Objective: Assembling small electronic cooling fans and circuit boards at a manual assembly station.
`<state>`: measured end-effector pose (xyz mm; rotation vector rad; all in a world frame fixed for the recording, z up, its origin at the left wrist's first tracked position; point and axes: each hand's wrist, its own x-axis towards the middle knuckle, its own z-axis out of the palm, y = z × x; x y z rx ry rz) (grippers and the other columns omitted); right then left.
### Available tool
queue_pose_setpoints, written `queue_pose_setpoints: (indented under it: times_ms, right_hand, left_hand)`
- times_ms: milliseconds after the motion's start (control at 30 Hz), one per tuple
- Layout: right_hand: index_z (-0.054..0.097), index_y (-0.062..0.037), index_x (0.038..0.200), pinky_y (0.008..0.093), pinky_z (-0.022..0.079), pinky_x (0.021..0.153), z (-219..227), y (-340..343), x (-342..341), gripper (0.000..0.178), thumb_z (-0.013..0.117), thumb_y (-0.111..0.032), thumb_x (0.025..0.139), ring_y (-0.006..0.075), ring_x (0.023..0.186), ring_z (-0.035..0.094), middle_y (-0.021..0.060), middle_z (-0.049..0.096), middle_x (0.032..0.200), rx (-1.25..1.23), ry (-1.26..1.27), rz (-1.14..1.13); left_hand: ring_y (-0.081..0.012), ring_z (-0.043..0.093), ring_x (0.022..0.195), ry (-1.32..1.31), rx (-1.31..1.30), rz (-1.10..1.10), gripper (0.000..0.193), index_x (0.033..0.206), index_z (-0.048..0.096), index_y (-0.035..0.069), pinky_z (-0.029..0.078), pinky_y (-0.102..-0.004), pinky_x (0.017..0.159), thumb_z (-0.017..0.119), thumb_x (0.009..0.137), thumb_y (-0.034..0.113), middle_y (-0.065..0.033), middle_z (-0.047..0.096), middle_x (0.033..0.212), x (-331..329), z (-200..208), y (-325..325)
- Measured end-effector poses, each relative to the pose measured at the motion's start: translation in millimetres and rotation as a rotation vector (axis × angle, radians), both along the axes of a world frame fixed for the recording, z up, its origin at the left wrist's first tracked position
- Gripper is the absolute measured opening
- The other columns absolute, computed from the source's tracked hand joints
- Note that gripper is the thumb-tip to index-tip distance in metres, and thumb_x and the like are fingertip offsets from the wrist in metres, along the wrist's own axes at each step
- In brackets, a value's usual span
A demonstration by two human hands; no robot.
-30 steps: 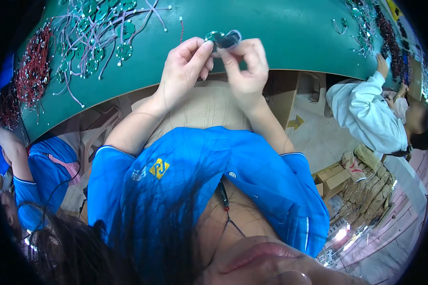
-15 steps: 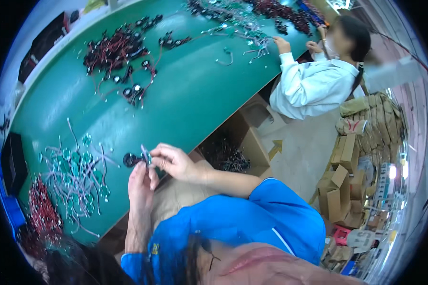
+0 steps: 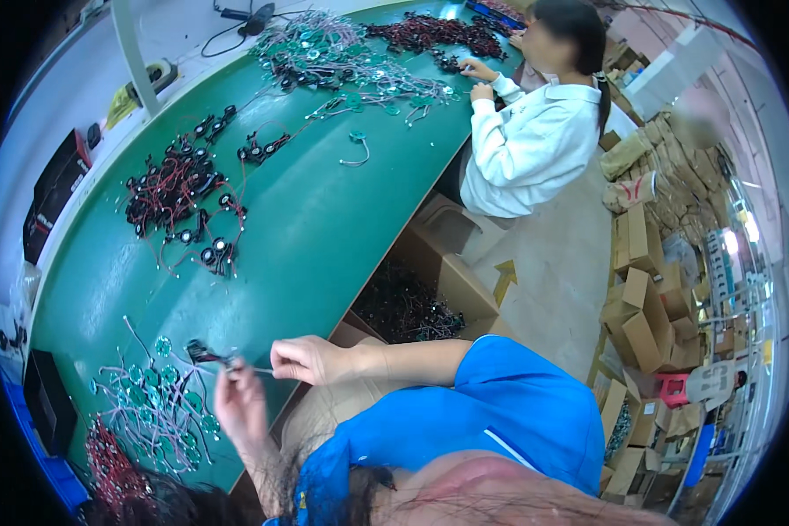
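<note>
Over the near edge of the green table (image 3: 316, 219), my left hand (image 3: 244, 410) pinches a small black round part with wires (image 3: 203, 352), which sticks out past the fingertips. My right hand (image 3: 311, 359) is closed on a pale wire lead (image 3: 265, 372) that spans the short gap between the hands. Its far end is hidden in the fingers. Beside my left hand lies a heap of green round boards with pale leads (image 3: 149, 394). A bundle of red wires (image 3: 114, 465) sits close to it at the near left.
A pile of black round parts with red wires (image 3: 175, 188) lies farther up the table, with more green boards (image 3: 316, 53) beyond. A co-worker in white (image 3: 539, 145) works at the far right. An open carton (image 3: 465, 289) stands below the edge; a black tray (image 3: 51, 399) is leftmost.
My hands have drawn apart, and a pale lead now stretches between them. The black part has moved left with my left hand. The whole view has shifted.
</note>
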<state>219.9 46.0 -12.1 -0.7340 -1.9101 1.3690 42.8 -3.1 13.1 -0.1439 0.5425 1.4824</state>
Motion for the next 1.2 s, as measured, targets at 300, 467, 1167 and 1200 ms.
queue_pose_setpoints:
  times_ms: [300, 467, 1167, 1200]
  right_hand:
    - [0.054, -0.0059, 0.088, 0.0299, 0.042, 0.056, 9, 3, 24, 0.017, 0.063, -0.02, 0.085, 0.0185, 0.059, 0.051, 0.0045, 0.057, 0.072, 0.25, 0.105, -0.159]
    - [0.056, -0.0047, 0.092, 0.0302, 0.042, 0.055, 28, 4, 51, 0.02, 0.063, -0.022, 0.084, 0.0184, 0.06, 0.053, 0.0055, 0.061, 0.074, -0.282, -0.088, 0.059]
    - [0.062, -0.0067, 0.096, 0.0315, 0.045, 0.058, 49, 10, 114, 0.019, 0.06, -0.021, 0.084, 0.0237, 0.063, 0.06, 0.005, 0.066, 0.079, 0.33, -0.947, -0.31]
    - [0.062, -0.0067, 0.096, 0.0315, 0.045, 0.058, 51, 15, 104, 0.019, 0.06, -0.021, 0.084, 0.0237, 0.063, 0.06, 0.005, 0.066, 0.079, 0.34, -0.931, -0.271]
  left_hand:
    - [-0.0075, 0.045, 0.048, 0.792, -0.027, -0.01, 0.019, 0.091, 0.053, 0.002, 0.033, -0.0146, 0.043, 0.048, 0.095, 0.02, -0.0098, 0.061, 0.075, 13, 1, -5]
    - [-0.0106, 0.055, 0.053, 0.796, 0.098, -0.459, 0.018, 0.092, 0.053, 0.004, 0.039, -0.0164, 0.046, 0.047, 0.096, 0.02, -0.0079, 0.062, 0.073, 59, 5, -16]
    - [-0.0121, 0.061, 0.074, 1.263, 0.296, -0.351, 0.019, 0.11, 0.053, 0.005, 0.048, -0.0221, 0.06, 0.048, 0.093, 0.008, -0.0088, 0.061, 0.104, 38, -17, -11]
    - [-0.0121, 0.061, 0.074, 1.275, 0.263, -0.323, 0.019, 0.11, 0.053, 0.005, 0.048, -0.0221, 0.06, 0.048, 0.093, 0.008, -0.0088, 0.061, 0.104, 30, -13, -8]
